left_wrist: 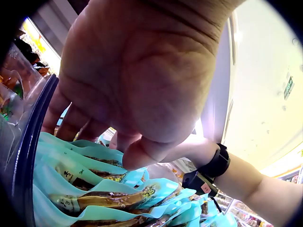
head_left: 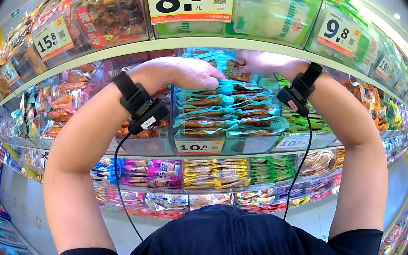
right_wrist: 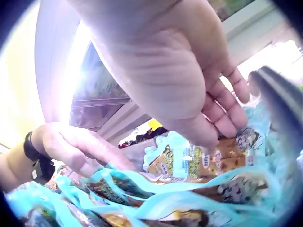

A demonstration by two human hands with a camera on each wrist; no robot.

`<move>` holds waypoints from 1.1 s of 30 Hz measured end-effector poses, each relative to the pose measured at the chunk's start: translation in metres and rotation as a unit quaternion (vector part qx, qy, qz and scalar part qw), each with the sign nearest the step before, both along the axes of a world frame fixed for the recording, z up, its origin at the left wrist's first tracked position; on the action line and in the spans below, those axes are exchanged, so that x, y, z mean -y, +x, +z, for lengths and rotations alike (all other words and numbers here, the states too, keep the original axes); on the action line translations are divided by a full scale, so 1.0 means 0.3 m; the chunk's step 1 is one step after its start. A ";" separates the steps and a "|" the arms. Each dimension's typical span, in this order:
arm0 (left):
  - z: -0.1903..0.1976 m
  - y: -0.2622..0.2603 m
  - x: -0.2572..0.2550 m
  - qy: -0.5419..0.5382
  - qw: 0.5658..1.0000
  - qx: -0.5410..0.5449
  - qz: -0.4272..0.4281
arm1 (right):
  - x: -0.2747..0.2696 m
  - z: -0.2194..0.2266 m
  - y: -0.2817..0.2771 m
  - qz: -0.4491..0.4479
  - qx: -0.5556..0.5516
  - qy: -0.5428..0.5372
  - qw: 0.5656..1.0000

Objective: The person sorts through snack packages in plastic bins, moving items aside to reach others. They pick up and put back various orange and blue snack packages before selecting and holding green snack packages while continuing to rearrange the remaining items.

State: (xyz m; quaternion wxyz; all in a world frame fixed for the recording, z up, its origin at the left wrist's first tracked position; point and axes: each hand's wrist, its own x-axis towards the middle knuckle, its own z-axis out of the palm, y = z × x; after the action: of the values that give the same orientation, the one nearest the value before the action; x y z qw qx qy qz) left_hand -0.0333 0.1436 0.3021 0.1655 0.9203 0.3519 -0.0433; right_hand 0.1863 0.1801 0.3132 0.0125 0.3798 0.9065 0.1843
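Note:
Blue-edged snack packets (head_left: 207, 112) with brown contents stand in two rows in a clear bin on the shelf. My left hand (head_left: 189, 73) reaches over the left row, palm down. In the left wrist view its thumb (left_wrist: 139, 153) rests at the tops of the packets, and the fingers extend behind them, partly hidden. At the back of the bin, my right hand (head_left: 262, 61) pinches a brown-and-blue snack packet (head_left: 236, 71), which is tilted. In the right wrist view the fingers (right_wrist: 227, 118) bend down onto this packet's upper part.
A shelf edge (head_left: 168, 43) with price tags runs just above both hands. The bin's dark side wall (left_wrist: 35, 151) stands left of the left hand. Orange packets (head_left: 70, 98) fill the bins to the left, green packets (head_left: 305, 120) the one to the right. Black cables (head_left: 122, 188) hang from the wrists.

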 end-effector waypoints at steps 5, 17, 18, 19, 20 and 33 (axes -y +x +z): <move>0.016 0.007 0.021 -0.012 0.999 -0.021 0.024 | -0.040 -0.059 0.010 0.070 -0.070 0.038 0.994; 0.012 0.003 0.019 -0.011 0.999 -0.007 0.035 | -0.021 -0.035 0.037 0.058 -0.091 -0.025 0.994; 0.008 0.000 0.016 -0.004 0.999 -0.007 0.035 | -0.015 -0.025 0.032 0.036 -0.117 -0.060 0.991; 0.003 -0.002 0.011 0.002 0.999 -0.006 0.033 | -0.006 -0.013 0.024 0.012 -0.143 -0.094 0.985; 0.000 -0.003 0.007 0.008 0.999 -0.006 0.032 | -0.001 -0.006 0.022 -0.011 -0.169 -0.129 0.977; 0.003 -0.009 0.002 0.019 0.998 -0.009 0.056 | 0.001 -0.021 0.094 0.111 -0.139 -0.114 0.977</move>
State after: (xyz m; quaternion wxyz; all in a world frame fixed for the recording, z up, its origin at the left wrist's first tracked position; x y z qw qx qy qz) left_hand -0.0359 0.1429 0.3029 0.1469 0.9017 0.4049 -0.0361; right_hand 0.2145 0.1797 0.3068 -0.0906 0.2949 0.9509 0.0252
